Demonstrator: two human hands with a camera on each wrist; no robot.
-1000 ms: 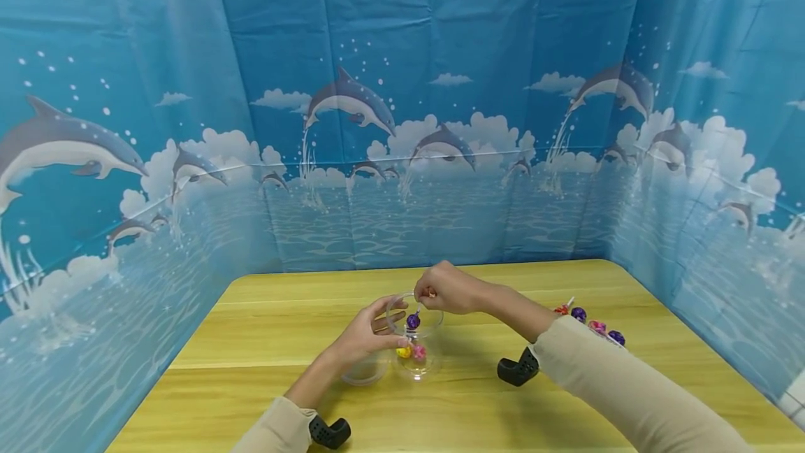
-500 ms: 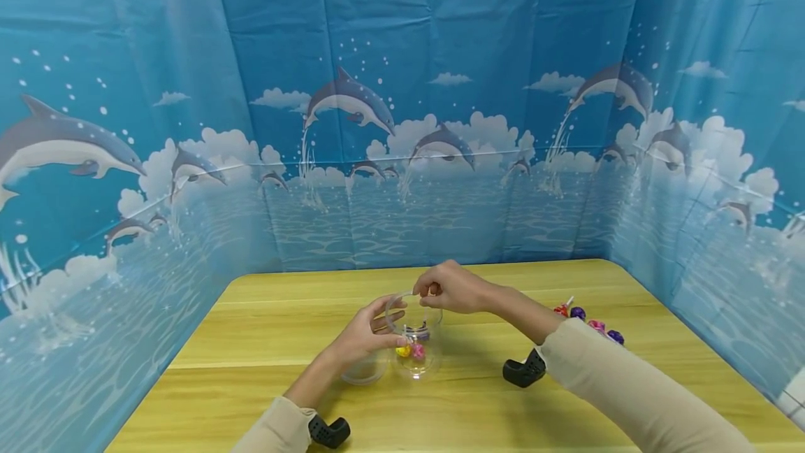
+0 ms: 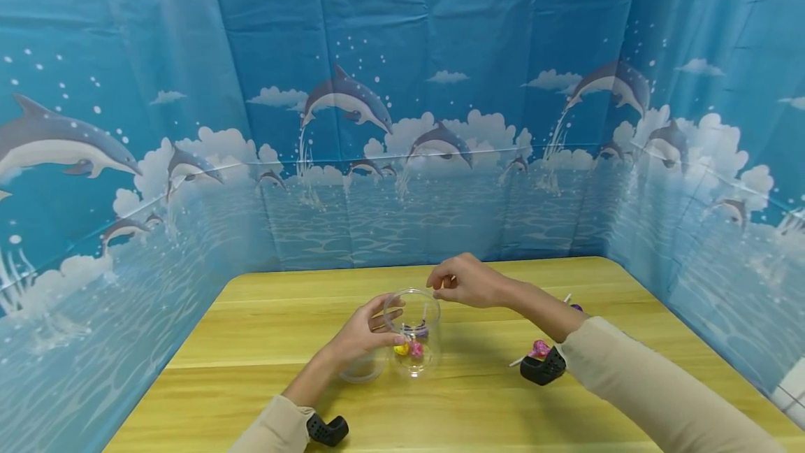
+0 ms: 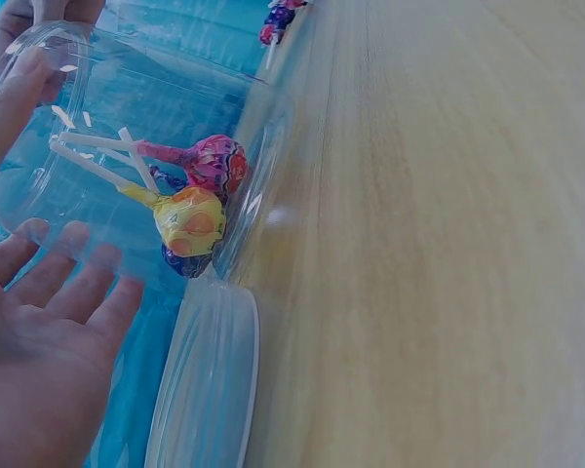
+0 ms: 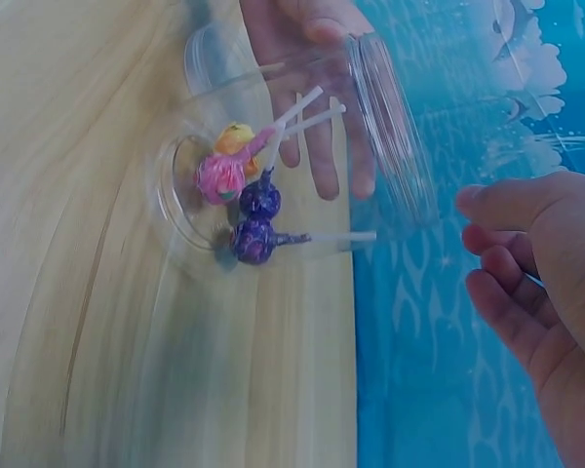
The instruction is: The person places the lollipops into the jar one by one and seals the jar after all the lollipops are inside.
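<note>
A clear plastic jar [image 3: 413, 341] stands on the yellow wooden table [image 3: 264, 341]. My left hand [image 3: 371, 331] holds it from the left, thumb and fingers around its wall [image 4: 127, 117]. Inside lie a yellow lollipop [image 4: 190, 219], a pink one [image 4: 217, 164] and two purple ones [image 5: 253, 239], sticks pointing toward the mouth. My right hand [image 3: 462, 282] hovers just right of the jar's rim, its fingers [image 5: 497, 292] loosely curled and holding nothing.
The jar's clear lid [image 3: 365, 369] lies flat on the table just left of the jar. Loose lollipops lie at the right: a pink one [image 3: 539, 348] by my right wrist and a purple one [image 3: 575, 307] behind the forearm. Blue dolphin curtains enclose three sides.
The purple lollipop that my right hand held over the jar's mouth now lies inside the jar. The right hand has let go and drawn back to the right.
</note>
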